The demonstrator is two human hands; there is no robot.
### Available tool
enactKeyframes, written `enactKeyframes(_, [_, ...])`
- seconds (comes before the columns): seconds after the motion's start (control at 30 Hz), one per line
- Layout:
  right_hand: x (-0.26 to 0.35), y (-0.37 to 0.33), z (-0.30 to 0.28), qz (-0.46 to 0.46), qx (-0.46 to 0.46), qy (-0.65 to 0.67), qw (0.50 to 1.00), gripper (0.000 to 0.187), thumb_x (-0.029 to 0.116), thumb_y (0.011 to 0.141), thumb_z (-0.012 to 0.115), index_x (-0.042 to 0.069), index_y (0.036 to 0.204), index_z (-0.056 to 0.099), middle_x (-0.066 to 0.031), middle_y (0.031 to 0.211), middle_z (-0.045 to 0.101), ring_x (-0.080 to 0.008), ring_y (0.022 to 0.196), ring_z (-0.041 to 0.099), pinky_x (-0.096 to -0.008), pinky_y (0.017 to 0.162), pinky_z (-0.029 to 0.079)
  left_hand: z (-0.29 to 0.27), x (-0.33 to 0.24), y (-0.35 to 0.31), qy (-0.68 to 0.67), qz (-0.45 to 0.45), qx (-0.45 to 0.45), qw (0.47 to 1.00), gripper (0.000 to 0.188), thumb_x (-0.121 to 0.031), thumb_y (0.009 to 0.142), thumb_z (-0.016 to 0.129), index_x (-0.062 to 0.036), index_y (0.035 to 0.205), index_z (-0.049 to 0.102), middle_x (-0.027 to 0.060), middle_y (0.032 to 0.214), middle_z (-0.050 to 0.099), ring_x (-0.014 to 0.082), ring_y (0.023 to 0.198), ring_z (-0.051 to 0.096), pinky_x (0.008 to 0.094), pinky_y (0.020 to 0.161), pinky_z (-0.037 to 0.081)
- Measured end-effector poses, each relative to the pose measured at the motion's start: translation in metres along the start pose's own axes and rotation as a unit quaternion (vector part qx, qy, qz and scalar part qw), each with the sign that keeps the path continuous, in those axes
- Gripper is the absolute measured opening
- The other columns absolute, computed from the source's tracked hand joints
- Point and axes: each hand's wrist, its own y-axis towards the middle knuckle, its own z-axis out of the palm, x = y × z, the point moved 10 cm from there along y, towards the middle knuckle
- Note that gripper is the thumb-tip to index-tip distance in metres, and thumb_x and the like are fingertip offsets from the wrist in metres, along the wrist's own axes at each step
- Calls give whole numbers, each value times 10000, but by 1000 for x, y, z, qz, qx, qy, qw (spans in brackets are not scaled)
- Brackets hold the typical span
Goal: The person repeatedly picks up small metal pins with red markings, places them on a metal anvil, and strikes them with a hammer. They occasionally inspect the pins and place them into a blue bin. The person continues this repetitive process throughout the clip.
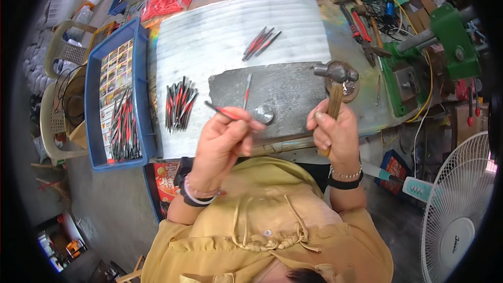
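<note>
My left hand (225, 133) is closed round a slim red-and-black pen-like rod (222, 110), its dark end pointing up and left. In my right hand (338, 128) a hammer (334, 99) is gripped by its wooden handle, its steel head over the far right corner of the grey stone slab (298, 94). A round, shiny metal piece (263, 114) sits on the slab beside my left fingers. Just beyond them lies a thin silver-and-red rod (247, 91). Under the hammer head is a round brown block (350, 90).
Similar rods lie in a pile (179, 105) left of the slab, a small group (261, 43) behind it, and a blue tray (94, 141). A white foam sheet (209, 36) covers the table. Pliers (361, 34) and a green press (398, 84) stand right; a fan (458, 215) is nearer.
</note>
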Motion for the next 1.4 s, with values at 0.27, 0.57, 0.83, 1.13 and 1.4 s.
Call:
enactKeyframes(0.27, [-14, -15, 66, -52, 70, -75, 993, 64, 40, 937, 584, 7, 983, 554, -79, 776, 629, -35, 503, 457, -178, 442, 351, 20, 28, 6, -191, -96, 57, 975, 198, -151, 960, 617, -38, 1121, 591, 120, 1018, 685, 78, 652, 607, 192, 588, 507])
enactKeyframes(0.57, [-13, -11, 73, -111, 52, -145, 982, 79, 55, 948, 577, 0, 988, 537, -69, 771, 613, -36, 500, 448, -187, 444, 350, 14, 32, 1, -221, -120, 45, 967, 176, -169, 959, 620, -56, 1088, 579, 65, 967, 663, 59, 655, 567, 166, 607, 498])
enactKeyframes(0.83, [-15, -9, 72, -135, 26, -117, 984, 77, 55, 951, 576, 1, 981, 529, -54, 750, 600, -41, 495, 447, -194, 437, 348, 17, 38, 0, -245, -144, 58, 957, 173, -192, 961, 622, -93, 1095, 575, 44, 979, 643, 53, 674, 541, 173, 597, 469])
enactKeyframes(1.13, [3, -16, 76, -289, -5, -301, 909, 125, 78, 922, 631, -7, 978, 558, -62, 747, 631, -98, 559, 561, -240, 496, 443, 14, 42, -1, -263, -144, 45, 953, 162, -195, 966, 613, -99, 1089, 569, 51, 980, 650, 62, 675, 561, 182, 607, 485])
enactKeyframes(1.4, [1, -19, 82, -330, 9, -352, 876, 198, 77, 864, 706, -11, 998, 590, -110, 774, 661, -171, 650, 648, -302, 586, 500, 2, 43, 0, -243, -116, 15, 963, 167, -185, 979, 587, -64, 1093, 573, 81, 1009, 663, 82, 683, 579, 205, 596, 510])
